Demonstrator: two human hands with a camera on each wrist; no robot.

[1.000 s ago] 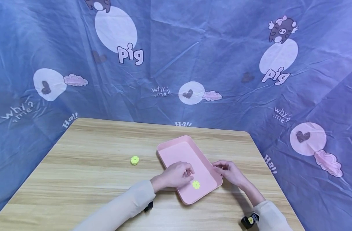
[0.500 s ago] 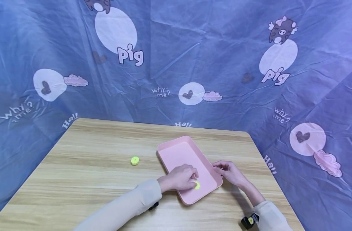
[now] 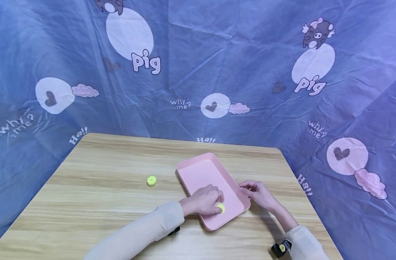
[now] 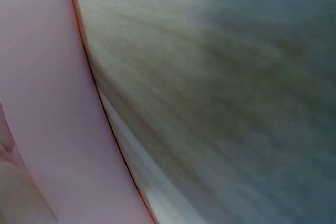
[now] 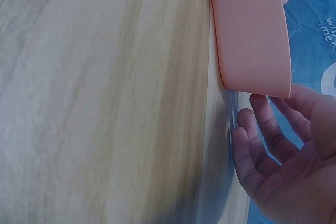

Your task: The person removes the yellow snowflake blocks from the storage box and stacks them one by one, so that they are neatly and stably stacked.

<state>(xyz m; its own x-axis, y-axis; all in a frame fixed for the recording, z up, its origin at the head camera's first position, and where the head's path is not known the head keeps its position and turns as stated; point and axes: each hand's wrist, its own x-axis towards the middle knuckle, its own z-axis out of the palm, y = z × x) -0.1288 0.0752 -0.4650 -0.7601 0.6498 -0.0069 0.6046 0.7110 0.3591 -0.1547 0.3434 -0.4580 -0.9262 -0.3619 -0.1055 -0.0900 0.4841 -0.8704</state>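
A pink rectangular tray [image 3: 204, 177] lies at an angle on the wooden table. Inside its near end is a small yellow-green notched disc [image 3: 221, 207], partly covered by my left hand [image 3: 207, 199]. That hand reaches over the tray's left wall with curled fingers, its thumb and fingers pinching the disc. My right hand [image 3: 258, 194] grips the tray's right wall between thumb and fingers; the right wrist view shows the thumb at the rim and the other fingers [image 5: 273, 135] loosely bent below. In the left wrist view the tray wall [image 4: 63, 103] hides most of the left hand.
A second yellow-green notched disc [image 3: 151, 181] with a centre hole sits on the table [image 3: 97, 169], left of the tray. Behind the table hangs a blue cloth [image 3: 191, 72] printed with pigs. Black wrist cameras [image 3: 280, 249] are worn at both sleeves.
My left hand has moved right and slightly down inside the tray, onto the disc, which it now partly covers. My right hand and the tray stay put.
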